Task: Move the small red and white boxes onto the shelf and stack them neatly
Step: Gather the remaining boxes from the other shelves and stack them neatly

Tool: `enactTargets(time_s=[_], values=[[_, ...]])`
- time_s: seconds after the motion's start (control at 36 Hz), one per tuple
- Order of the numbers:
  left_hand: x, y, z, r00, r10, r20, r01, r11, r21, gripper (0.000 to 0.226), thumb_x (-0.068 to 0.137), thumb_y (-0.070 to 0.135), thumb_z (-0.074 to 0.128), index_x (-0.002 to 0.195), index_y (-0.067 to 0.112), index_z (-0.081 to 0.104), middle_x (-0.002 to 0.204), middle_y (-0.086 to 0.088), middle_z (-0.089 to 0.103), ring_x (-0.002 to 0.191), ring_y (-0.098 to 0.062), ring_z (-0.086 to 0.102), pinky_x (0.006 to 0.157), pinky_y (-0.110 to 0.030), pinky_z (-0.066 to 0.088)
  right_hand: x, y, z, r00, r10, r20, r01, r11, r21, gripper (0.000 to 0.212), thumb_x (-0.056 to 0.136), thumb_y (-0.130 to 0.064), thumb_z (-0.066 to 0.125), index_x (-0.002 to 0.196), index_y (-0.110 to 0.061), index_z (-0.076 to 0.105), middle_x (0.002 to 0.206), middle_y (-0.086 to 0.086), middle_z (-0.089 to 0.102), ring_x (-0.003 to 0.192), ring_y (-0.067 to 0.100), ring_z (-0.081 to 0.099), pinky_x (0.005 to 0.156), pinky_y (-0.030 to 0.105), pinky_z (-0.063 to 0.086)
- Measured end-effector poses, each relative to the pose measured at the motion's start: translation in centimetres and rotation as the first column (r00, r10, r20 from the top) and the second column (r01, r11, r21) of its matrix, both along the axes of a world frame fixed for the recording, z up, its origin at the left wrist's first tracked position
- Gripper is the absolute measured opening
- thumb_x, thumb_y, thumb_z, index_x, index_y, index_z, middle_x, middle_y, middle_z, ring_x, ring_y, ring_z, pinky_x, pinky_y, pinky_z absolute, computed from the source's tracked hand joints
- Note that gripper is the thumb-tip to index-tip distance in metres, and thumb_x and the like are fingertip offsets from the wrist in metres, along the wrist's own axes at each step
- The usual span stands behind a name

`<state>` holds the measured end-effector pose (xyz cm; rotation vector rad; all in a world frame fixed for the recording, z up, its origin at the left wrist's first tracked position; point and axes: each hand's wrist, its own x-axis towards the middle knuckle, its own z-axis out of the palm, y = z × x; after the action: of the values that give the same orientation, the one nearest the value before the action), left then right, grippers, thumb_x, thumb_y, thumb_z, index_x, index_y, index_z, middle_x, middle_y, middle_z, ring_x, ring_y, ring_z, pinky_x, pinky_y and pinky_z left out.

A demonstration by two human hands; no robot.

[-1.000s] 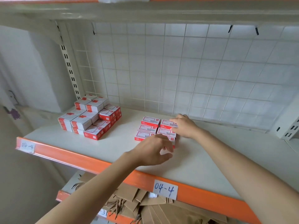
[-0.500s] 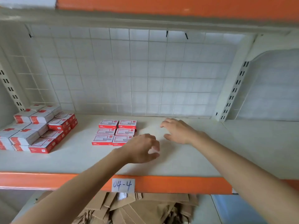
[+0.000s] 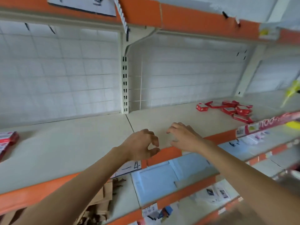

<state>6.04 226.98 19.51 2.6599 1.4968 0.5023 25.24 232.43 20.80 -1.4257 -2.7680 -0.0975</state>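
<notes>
Orange edging (image 3: pixel 168 154) runs along the front of the pale shelf (image 3: pixel 78 143), with a handwritten label (image 3: pixel 128 168) partly hidden behind the left wrist. A slotted upright post (image 3: pixel 125 85) stands at 12 o'clock, against the white wire-grid back panel (image 3: pixel 61 70). At 2 o'clock, toward the back of the shelf, a loose pile of red and white boxes (image 3: pixel 230 109) lies scattered, well apart from both hands. At 9 o'clock, the edge of another box stack (image 3: pixel 8 140) shows at the frame's border. Brown cardboard pieces (image 3: pixel 100 202) sit on the lower shelf at 6 o'clock, beside a light blue sheet (image 3: pixel 155 181). A red carton (image 3: pixel 267 124) lies at 3 o'clock, blurred.

Nothing stands between the hands and the scattered boxes except bare shelf. The left hand (image 3: pixel 141 146) hovers over the shelf's front edge, fingers loosely curled, thumb and forefinger apart, holding nothing. The right hand (image 3: pixel 183 138) hovers just beside it, fingers spread and bent downward, also holding nothing.
</notes>
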Motion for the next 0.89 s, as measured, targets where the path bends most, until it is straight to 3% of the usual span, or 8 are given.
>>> enactTargets(time_s=[0.19,0.36,0.67,0.89], values=[[9.2,3.5,-0.6,0.998,-0.063,-0.021,0.063,0.998,0.000,0.022,0.090,0.034,0.053,0.103,0.023,0.067,0.106,0.003,0.062,0.103,-0.016,0.051,0.082,-0.026,0.043,9.2,1.0,-0.4,0.991,-0.135,-0.011,0.135,0.991,0.013,0.041,0.092,-0.028,0.049,0.131,-0.016,0.046,0.135,-0.002,0.039,0.126,0.016,0.031,0.099,0.037,0.033],[14.6,8.9,-0.4,0.988,-0.141,-0.060,0.140,0.990,-0.017,0.024,0.091,0.034,0.054,0.108,0.022,0.067,0.109,0.000,0.063,0.105,-0.019,0.051,0.088,-0.031,0.044,14.7,3.7,-0.8,0.976,-0.211,-0.050,0.210,0.978,-0.017,0.043,0.092,-0.028,0.051,0.133,-0.019,0.044,0.132,-0.002,0.040,0.123,0.016,0.034,0.100,0.038,0.034],[22.8,21.0,0.4,0.982,-0.187,0.002,0.187,0.982,-0.024,0.024,0.091,0.037,0.054,0.108,0.024,0.065,0.109,0.006,0.061,0.104,-0.012,0.053,0.088,-0.027,0.044,23.3,14.9,1.4,0.950,-0.311,-0.001,0.311,0.950,0.036,0.045,0.092,-0.027,0.049,0.136,-0.018,0.043,0.141,-0.001,0.038,0.134,0.019,0.029,0.106,0.038,0.030],[26.2,26.0,0.0,0.981,-0.196,-0.007,0.195,0.979,-0.051,0.023,0.092,0.035,0.053,0.107,0.023,0.066,0.108,0.007,0.063,0.101,-0.009,0.056,0.087,-0.025,0.045,27.1,21.4,-0.1,0.937,-0.348,-0.013,0.349,0.937,0.029,0.046,0.092,-0.027,0.046,0.136,-0.018,0.042,0.137,0.000,0.042,0.126,0.020,0.035,0.101,0.039,0.036]])
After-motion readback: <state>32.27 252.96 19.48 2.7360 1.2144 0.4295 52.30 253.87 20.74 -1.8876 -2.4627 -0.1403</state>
